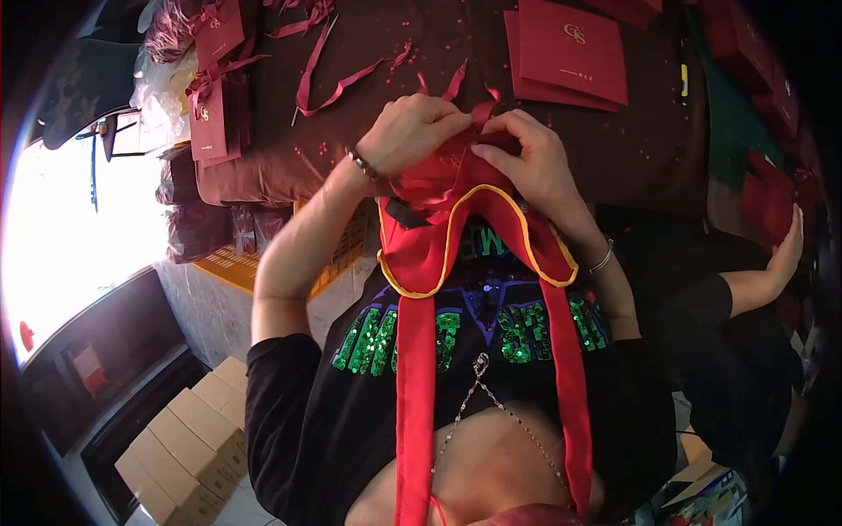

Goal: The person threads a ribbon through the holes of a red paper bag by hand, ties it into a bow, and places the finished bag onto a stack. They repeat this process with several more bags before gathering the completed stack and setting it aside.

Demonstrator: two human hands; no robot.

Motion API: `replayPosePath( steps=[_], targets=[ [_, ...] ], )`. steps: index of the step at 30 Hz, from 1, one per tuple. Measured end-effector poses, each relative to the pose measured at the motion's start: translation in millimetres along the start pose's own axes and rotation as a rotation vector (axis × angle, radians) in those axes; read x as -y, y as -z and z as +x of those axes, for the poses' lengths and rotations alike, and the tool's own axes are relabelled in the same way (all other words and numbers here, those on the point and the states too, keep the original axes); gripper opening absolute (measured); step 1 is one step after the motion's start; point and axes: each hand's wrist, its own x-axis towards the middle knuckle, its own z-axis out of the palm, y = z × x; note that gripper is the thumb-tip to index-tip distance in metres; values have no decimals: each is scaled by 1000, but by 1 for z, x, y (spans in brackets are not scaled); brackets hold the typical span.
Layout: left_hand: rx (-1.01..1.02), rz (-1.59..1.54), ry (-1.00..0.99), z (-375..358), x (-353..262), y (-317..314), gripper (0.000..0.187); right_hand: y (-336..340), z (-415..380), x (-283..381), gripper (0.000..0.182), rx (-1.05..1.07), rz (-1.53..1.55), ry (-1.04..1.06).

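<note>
Daylight floods in from a blown-out window [61,237] at the frame's left, leaving the right side in deep shadow. Fisheye distortion bends the edges, with black vignetting in the corners; the centre is evenly lit and fairly sharp.

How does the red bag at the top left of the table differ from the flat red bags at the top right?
The red bag at top left has a ribbon tied across its front; the flat red bags at top right show none. The first lies tilted beside a pile of other bags, while the second form a neat overlapping stack. Both are dark red with a small gold logo and lie on the brown table.
</note>
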Motion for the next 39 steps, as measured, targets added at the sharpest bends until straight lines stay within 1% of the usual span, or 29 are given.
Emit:
replayPosePath(
  steps=[2,3,5,9,10,11,12,14,15,17,18,19,21,22,23,25,26,27,29,30,32,33,35,36,37,39],
  targets=[
    [249,-110,120,7,-4,7,24,-1,-1,-1,21,5,-5,19],
    [244,-110,117,10,-2,8,24,-1,0,-1,20,7,-5,38],
    [349,-171,115,14,4,7,22,-4,1,-5,19,6,16,42],
    [372,-222,148,17,2,1,19,-8,0,-14,16,-12,73,40],
    [316,-212,146,17,4,-4,18,-9,0,-15,16,-10,73,37],
    [258,-200,143,16,6,-7,16,-9,0,-15,14,2,167,16],
    [259,-200,144,16,8,-8,16,-9,0,-16,13,13,261,-6],
    [212,-376,81,15,12,-10,14,-4,1,-15,12,49,243,-5],
    [214,-378,81,15,7,-5,14,-2,2,-15,11,86,224,0],
    [107,-435,288,17,-5,12,13,-3,0,-14,11,112,246,18],
    [80,-427,209,20,2,13,14,-5,-1,-14,11,137,267,36],
    [81,-429,210,23,10,10,14,-6,-2,-15,11,138,266,34],
    [13,-536,-12,27,22,6,14,-9,0,-17,12,90,285,33],
    [63,-501,-27,29,25,7,17,-9,1,-16,12,94,290,35],
    [62,-500,-21,29,28,7,17,-8,1,-15,14,118,275,16],
    [127,-558,96,31,19,6,21,-9,0,-16,17,142,256,-6],
    [65,-464,102,33,19,2,22,-9,1,-17,20,139,227,10],
    [64,-467,99,34,16,0,22,-9,1,-19,23,137,196,26],
    [-92,-109,-50,34,8,0,18,-9,2,-21,24,153,228,7],
    [-93,-108,-50,35,8,-2,18,-9,2,-22,26,167,263,-13],
    [-209,27,-204,36,10,-5,14,-10,4,-22,26,183,253,-4],
    [-209,27,-204,40,10,-1,14,-10,4,-22,25,198,242,5],
    [-471,-150,-185,59,14,16,13,-5,4,-12,26,233,199,14],
    [-425,-347,-79,70,35,28,14,-2,4,-8,27,267,153,25],
    [-375,-542,25,74,35,40,17,-2,5,-8,27,267,150,28],
    [-415,-478,29,80,29,39,13,-7,8,-10,27,247,306,-10]
  ],
)
